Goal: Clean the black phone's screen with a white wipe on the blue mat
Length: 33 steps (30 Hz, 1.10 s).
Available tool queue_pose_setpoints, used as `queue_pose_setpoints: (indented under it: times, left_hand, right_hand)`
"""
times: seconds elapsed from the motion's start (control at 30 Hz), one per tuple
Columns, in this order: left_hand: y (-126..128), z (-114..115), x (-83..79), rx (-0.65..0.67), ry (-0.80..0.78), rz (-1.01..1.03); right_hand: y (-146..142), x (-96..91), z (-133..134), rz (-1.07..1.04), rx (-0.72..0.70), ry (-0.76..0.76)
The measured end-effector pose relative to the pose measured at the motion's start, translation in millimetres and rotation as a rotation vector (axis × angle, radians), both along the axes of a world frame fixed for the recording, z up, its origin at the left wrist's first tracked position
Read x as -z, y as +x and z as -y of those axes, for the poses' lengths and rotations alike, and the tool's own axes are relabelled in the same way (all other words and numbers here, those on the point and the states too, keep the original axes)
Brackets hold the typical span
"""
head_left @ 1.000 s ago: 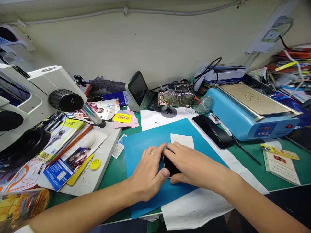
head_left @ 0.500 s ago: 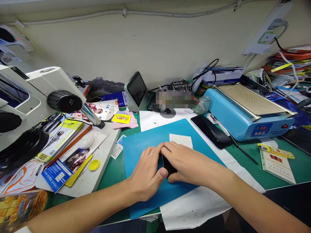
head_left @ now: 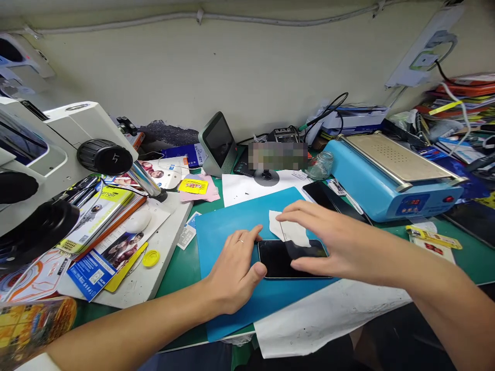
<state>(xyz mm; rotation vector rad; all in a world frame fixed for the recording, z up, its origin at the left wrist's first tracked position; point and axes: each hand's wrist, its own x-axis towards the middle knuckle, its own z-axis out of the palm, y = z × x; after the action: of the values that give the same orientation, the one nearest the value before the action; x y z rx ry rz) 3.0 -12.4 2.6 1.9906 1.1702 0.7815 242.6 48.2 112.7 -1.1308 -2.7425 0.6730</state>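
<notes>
A black-screened smartphone lies face up, sideways, on a blue mat. My left hand rests at its left end, fingers stretched out and thumb by the lower left corner. Over its right half hovers my right hand, thumb and fingers spread apart. A white piece of paper lies just behind the phone, under the right fingers. A thin line crosses this paper near the fingertips; what it belongs to I cannot make out. The right hand hides the phone's right end in part.
A second dark phone lies behind my right hand. At right stands a blue heated-plate machine; a glass jar is beside it. A microscope and piled boxes crowd the left. White paper sticks out under the mat.
My right hand has moved right from beside the left hand, and its fingers have spread. More of the phone's screen now shows. The left hand has stayed almost in place.
</notes>
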Motion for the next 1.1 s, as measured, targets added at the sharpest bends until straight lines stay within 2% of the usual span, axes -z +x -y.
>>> queue_pose_setpoints:
  times: [0.07, 0.13, 0.27, 0.3, 0.37, 0.47, 0.53, 0.63, 0.7, 0.83, 1.0, 1.1]
  left_hand:
    - [0.5, 0.1, -0.9, 0.007, 0.007, -0.018]
    - [1.1, 0.2, -1.2, 0.013, 0.019, -0.031]
    - [1.6, -0.2, -1.2, 0.014, 0.035, -0.027]
    - [1.5, -0.4, -1.3, 0.015, 0.034, -0.023]
    - [1.2, -0.6, -1.6, 0.018, 0.030, -0.017]
    - [0.7, -0.7, -1.8, 0.014, 0.018, -0.016]
    - [0.3, -0.7, -1.5, 0.008, 0.007, -0.017]
    - [-0.1, -1.0, -1.0, 0.014, -0.002, -0.030]
    - [0.0, -1.4, -0.9, 0.021, 0.006, -0.040]
    - [0.2, -1.9, -0.5, 0.025, 0.033, -0.050]
    - [-0.6, -2.1, 2.0, 0.037, 0.049, -0.048]
    - [-1.0, -2.2, 4.1, 0.041, 0.060, -0.044]
  right_hand:
    - [1.9, -5.0, -13.2, 0.006, 0.003, -0.021]
    - [-0.6, -2.8, -31.2, 0.026, -0.012, -0.104]
    - [-8.5, 15.7, -74.0, 0.019, -0.027, -0.371]
    - [-9.7, 20.2, -84.1, 0.010, -0.028, -0.398]
    - [-10.3, 26.2, -100.4, -0.010, -0.020, -0.404]
    - [-6.9, 28.0, -108.1, -0.047, 0.075, -0.280]
    - [-2.7, 29.7, -97.8, -0.081, 0.183, -0.150]
    - [3.8, 42.2, -62.8, -0.109, 0.296, 0.010]
    - [6.2, 56.9, -36.6, -0.090, 0.281, 0.093]
    - [4.0, 80.8, -3.8, -0.143, 0.191, 0.108]
    - [4.3, 79.3, 28.5, -0.245, 0.269, 0.185]
    - [10.9, 83.4, 60.5, -0.213, 0.196, 0.287]
